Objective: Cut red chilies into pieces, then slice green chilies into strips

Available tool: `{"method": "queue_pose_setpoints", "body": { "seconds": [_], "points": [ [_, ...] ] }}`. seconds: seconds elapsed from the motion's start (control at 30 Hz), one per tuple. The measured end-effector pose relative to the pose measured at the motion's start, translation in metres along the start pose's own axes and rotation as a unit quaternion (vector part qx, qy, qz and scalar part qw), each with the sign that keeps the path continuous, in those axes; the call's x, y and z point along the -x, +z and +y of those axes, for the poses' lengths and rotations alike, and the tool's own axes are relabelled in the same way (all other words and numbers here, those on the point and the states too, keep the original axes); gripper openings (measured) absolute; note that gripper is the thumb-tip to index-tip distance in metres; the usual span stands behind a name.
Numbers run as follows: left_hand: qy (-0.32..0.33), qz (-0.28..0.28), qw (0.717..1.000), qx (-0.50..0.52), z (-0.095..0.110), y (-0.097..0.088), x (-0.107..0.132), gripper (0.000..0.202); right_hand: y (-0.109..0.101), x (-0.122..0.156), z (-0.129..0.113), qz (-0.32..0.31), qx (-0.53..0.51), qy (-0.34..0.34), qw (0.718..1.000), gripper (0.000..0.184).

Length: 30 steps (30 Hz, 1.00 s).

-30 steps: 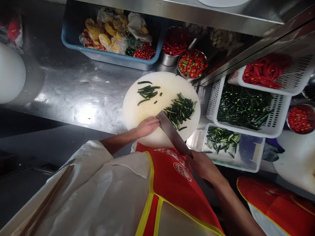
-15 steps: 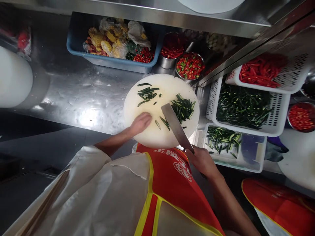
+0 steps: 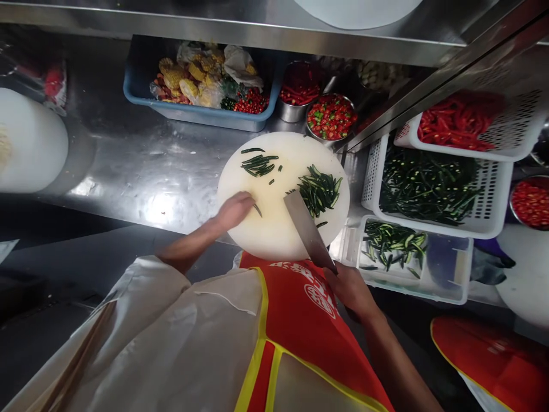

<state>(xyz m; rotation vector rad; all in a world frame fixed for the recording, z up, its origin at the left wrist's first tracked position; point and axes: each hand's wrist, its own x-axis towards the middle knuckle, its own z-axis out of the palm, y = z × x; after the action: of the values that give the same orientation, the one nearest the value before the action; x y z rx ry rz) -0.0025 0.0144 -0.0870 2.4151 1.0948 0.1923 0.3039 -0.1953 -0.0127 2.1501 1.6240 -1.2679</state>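
Cleaver (image 3: 306, 226) gripped by right hand (image 3: 349, 289), fingers wrapped round handle. Blade positioned across round white board (image 3: 270, 237), beside pile of cut green peppers (image 3: 322, 190). Left hand (image 3: 234, 212) held at board's left, fingers bunched; green strip (image 3: 258, 210) seen at fingertips, whether pinched cannot be told. Uncut-looking green peppers (image 3: 259, 166) placed farther back.

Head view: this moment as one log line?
left hand: beside thin strip, grip unclear | right hand: holding cleaver | cutting board: green pile beside cleaver, smaller pile farther left
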Motion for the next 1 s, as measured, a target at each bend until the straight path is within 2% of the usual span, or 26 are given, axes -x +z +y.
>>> {"method": "queue_pose_setpoints", "body": {
  "seconds": [0.1,0.23,0.4,0.53,0.67,0.77,0.83,0.87,0.93,1.0],
  "points": [
    [0.099,-0.016,0.995,0.022,0.028,0.023,0.002,0.030,-0.001,-0.001,-0.006,-0.002,0.003,0.000,1.000,0.032],
    [0.160,0.004,0.986,0.043,0.051,0.041,-0.008,0.033,-0.009,0.004,-0.016,-0.021,0.000,-0.028,0.999,0.031],
    [0.176,0.024,0.982,0.065,0.048,0.046,-0.011,0.030,-0.025,0.011,-0.013,-0.054,-0.008,-0.048,0.997,0.030],
    [0.179,0.030,0.981,0.069,0.042,0.053,-0.010,0.028,-0.026,-0.003,-0.018,-0.078,0.002,-0.039,0.996,0.028],
    [0.202,0.029,0.978,0.054,0.042,0.054,-0.010,0.027,-0.012,-0.030,-0.031,-0.042,0.007,-0.042,0.998,0.029],
    [0.219,0.003,0.975,0.050,0.042,0.043,-0.011,0.028,-0.005,-0.036,-0.028,-0.009,-0.017,-0.060,0.998,0.032],
    [0.201,-0.002,0.978,0.050,0.036,0.031,-0.018,0.029,-0.005,-0.028,-0.018,0.011,-0.028,-0.048,0.998,0.033],
    [0.171,0.009,0.984,0.045,0.031,0.023,-0.024,0.029,-0.005,-0.023,-0.012,0.017,-0.029,-0.037,0.999,0.034],
    [0.074,0.054,0.996,0.020,0.019,0.010,-0.040,0.029,-0.007,-0.009,-0.003,0.010,-0.025,-0.036,0.999,0.035],
    [-0.017,0.082,0.996,-0.019,0.006,0.000,-0.059,0.026,-0.009,0.001,0.001,-0.020,-0.019,-0.066,0.997,0.037]
  ]
}}
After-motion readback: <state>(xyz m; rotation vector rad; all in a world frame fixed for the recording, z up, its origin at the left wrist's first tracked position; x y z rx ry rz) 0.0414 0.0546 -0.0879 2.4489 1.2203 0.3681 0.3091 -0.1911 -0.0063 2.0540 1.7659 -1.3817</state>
